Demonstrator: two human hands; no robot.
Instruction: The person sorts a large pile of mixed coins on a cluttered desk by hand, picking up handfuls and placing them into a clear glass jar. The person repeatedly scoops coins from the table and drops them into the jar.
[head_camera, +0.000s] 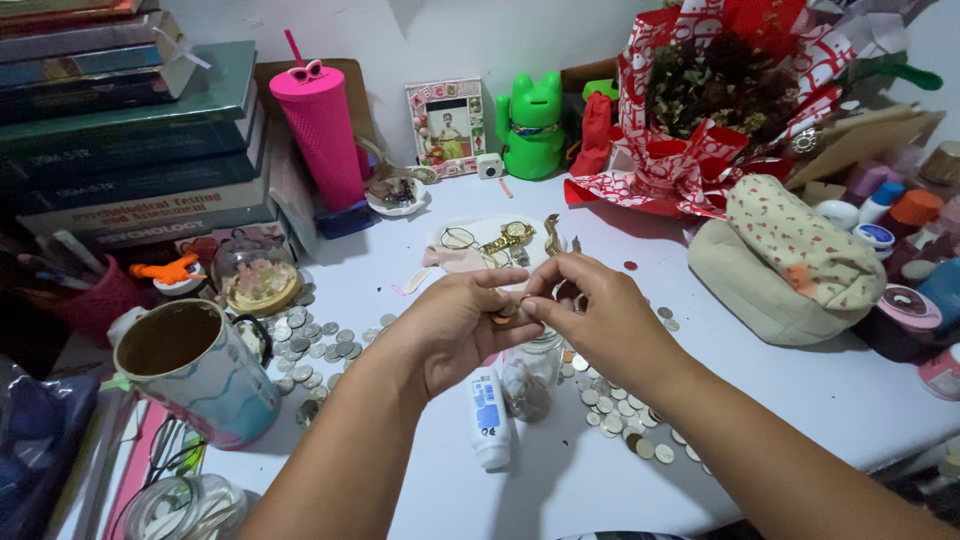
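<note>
left hand (455, 325): pinches small coin stack (503, 314)
right hand (590, 310): fingertips closed on same stack
jar (530, 375): below hands, partly filled
loose coins (625, 410): 4 and 9 o'clock on surface (800, 400), unsorted

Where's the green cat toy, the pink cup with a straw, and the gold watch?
Green plastic cat figure (533, 128), head view, on its belly.
Tall pink textured tumbler (321, 135), head view, on its side wall.
Gold metal wristwatch (516, 233), head view, on its round face.
</note>
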